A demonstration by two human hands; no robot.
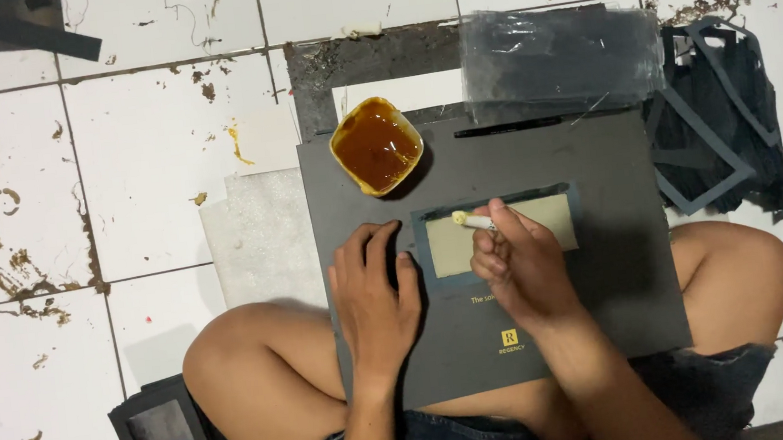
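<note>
Spreading glue with a brush pinched in right hand, left hand flat, fingers released, on board. Window frame partly wet, rest dry. Glue bowl at board's top-left corner.

Left hand flat, right hand clenched

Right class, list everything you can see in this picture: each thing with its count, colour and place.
dark board: one, charcoal grey, across the lap
tan panel: one, beige, middle of the board
glue bowl: one, yellow with amber liquid, board's top left corner
brush: one, pale, in the right hand
plastic sleeve: one, clear grey, above the board
paper offcuts: pile, dark, right of the board
floor tiles: white, stained
left hand: flat on the board
right hand: fingers around the brush
</note>
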